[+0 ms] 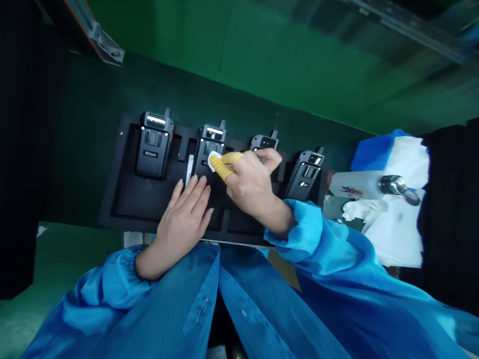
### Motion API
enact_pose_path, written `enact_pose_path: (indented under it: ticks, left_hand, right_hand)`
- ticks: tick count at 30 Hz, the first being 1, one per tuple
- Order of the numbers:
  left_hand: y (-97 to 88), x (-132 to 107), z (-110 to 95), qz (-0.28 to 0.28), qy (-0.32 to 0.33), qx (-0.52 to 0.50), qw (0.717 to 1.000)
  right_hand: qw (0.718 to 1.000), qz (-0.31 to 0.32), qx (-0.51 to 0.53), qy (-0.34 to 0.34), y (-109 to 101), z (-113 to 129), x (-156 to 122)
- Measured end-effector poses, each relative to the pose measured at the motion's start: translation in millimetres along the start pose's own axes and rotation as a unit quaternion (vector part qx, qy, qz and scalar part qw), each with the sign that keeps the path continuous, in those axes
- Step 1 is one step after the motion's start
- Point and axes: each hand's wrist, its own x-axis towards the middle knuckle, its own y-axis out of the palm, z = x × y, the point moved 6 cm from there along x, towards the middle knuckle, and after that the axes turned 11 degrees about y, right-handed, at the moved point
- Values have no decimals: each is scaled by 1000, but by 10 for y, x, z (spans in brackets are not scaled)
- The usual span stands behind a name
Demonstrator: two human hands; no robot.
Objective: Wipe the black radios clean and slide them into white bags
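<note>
1. The right hand [249, 182], at 4 o'clock from the middle-left radio [204, 150], pinches a white wipe [212, 154] between fingers wearing yellow covers [223, 171]; light, flat strokes would probably clean best.
2. The left hand [183, 219], at 7 o'clock, has its fingers straight and close together, gripping nothing visible, tips by the radio's lower end; gentle pressure there should steady it.
3. That radio lies in the black tray [139, 197], towards 10 o'clock from the view's centre.
4. It looks dark and boxy: stubby antenna [222, 124] at 1 o'clock, bright strip [214, 131] near 12, lettering [204, 163] partly covered.
</note>
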Motion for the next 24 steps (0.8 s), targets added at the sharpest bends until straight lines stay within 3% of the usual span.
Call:
enact_pose_path:
  ticks: [3, 6, 14, 19, 24]
  left_hand:
    - [-8, 9, -3, 1, 2, 16, 1000]
    - [-13, 11, 4, 0, -3, 16, 1000]
    - [-22, 0, -9, -22, 2, -14, 1000]
    - [-244, -98, 144, -82, -27, -20, 996]
    - [-383, -266, 444, -90, -92, 45, 991]
  right_hand:
    - [999, -2, 10, -48, 47, 172, 13]
    - [999, 6, -2, -47, 86, 171, -7]
    - [998, 5, -24, 57, -27, -267, -102]
    - [998, -19, 8, 65, -177, -194, 217]
    - [999, 2, 45, 8, -55, 172, 687]
